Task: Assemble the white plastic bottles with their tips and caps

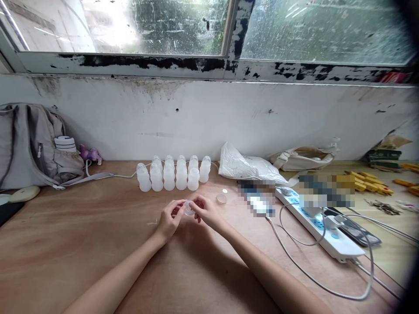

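Between my hands is a small translucent round piece [188, 209], like a bottle's collar or cap. My left hand [170, 218] pinches it from the left, and my right hand [205, 210] grips it from the right. Just beyond them, frosted white bottles [169, 178] stand upright in two rows. Most have clear domed caps; the front right bottle [193, 179] looks shorter, with no dome. To the right of my right hand lie a clear round disc [221, 199] and a tiny white piece [224, 191].
A white power strip [319, 224] with plugs and looping cables lies at the right, near a phone [356, 231]. Behind it are a white plastic bag [248, 168] and a beige pouch [304, 158]. Yellow pieces [368, 182] lie farther right. A grey backpack [32, 148] sits at the left.
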`<state>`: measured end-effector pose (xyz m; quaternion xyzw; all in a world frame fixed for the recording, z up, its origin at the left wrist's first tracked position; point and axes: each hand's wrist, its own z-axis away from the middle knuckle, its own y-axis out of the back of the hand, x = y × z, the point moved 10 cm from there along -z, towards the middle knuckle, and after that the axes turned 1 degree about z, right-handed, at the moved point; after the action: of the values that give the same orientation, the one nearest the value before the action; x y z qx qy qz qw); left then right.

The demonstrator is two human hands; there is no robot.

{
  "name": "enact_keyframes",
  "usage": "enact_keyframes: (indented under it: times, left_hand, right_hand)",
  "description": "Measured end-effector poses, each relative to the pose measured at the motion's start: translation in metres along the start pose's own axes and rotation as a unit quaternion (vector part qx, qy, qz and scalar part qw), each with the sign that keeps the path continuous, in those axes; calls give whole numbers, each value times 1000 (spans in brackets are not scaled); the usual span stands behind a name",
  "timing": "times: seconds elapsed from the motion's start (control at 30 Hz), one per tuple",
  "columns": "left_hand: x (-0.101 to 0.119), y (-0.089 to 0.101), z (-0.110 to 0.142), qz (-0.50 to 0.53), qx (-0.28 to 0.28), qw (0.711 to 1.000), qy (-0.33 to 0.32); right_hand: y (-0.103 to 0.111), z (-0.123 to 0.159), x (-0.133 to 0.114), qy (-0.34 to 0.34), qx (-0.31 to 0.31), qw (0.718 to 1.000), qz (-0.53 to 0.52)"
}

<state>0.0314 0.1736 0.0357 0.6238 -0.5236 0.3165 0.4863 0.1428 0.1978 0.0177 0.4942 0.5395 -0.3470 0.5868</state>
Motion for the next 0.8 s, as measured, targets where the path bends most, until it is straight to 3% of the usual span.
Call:
enact_keyframes:
  times: [0.1,0.3,0.53,0.67,0.8]
  left_hand:
    - [-6,-6,1,-12,-19,999,24]
    - [3,-3,3,-82,-9,996,-18]
    - [-5,5,2,-63,37,997,16]
    - [-17,-3,0,-13,0,999,51]
    - [-18,-6,-1,0,-18,999,45]
  right_hand:
    - [-2,4,-13,53,10,994,90]
    - [-7,11,-30,117,37,975,187]
    - [-10,11,-27,105,24,982,154]
    - [-10,9,-18,82,0,989,122]
    - [-12,7,-16,88,-31,989,116]
